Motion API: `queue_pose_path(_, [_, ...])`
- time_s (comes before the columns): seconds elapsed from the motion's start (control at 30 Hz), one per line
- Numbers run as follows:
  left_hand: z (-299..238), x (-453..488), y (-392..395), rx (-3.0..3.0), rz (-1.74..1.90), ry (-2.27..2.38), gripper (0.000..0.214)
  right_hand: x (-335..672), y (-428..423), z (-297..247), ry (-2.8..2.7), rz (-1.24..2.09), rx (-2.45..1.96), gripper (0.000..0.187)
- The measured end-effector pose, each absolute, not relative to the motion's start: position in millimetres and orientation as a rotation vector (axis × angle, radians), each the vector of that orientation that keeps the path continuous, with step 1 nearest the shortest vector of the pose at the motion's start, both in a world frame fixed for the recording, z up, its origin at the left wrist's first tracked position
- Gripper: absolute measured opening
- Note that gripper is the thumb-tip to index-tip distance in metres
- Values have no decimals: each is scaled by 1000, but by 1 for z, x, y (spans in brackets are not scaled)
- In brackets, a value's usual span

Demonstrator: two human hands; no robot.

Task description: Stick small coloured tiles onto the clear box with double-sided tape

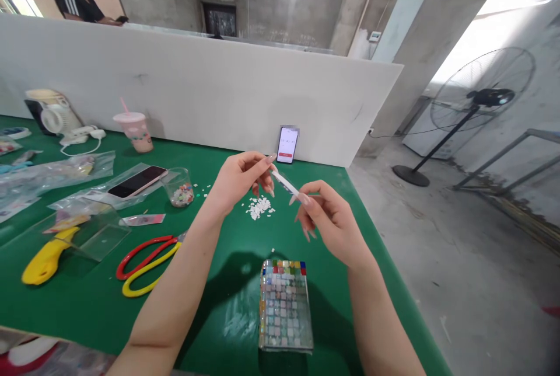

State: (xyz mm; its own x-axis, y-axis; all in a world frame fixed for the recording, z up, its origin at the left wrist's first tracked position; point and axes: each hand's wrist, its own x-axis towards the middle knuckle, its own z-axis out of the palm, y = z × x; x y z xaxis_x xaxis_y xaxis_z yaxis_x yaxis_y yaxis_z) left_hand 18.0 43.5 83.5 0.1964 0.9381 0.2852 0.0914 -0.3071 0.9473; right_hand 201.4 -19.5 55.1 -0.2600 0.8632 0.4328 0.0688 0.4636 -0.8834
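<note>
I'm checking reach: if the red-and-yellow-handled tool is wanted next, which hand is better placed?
Probably the left hand: the tool lies beside the left forearm, while the right hand is farther away. Both hold the thin white strip, so the left would likely let go first.

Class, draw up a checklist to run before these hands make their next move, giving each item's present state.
1. Left hand pinching the slim white strip: ok.
2. Right hand pinching its other end: ok.
3. White chips all together: not ok, a stray chip lies near the tiled block.
4. Tiled block apart from both hands: ok.
5. Scissors closed: cannot tell, partly hidden.
</note>
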Motion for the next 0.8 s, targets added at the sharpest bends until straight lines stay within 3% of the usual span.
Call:
queue_pose_path(0.17, [88, 21, 36, 1569, 1281, 945, 13, 203, -26, 52, -1622, 926, -787, 10])
queue_pose_path(0.8, [99, 16, 14, 1768, 1219, 964, 24, 208, -37, 61, -1787, 845, -780, 8])
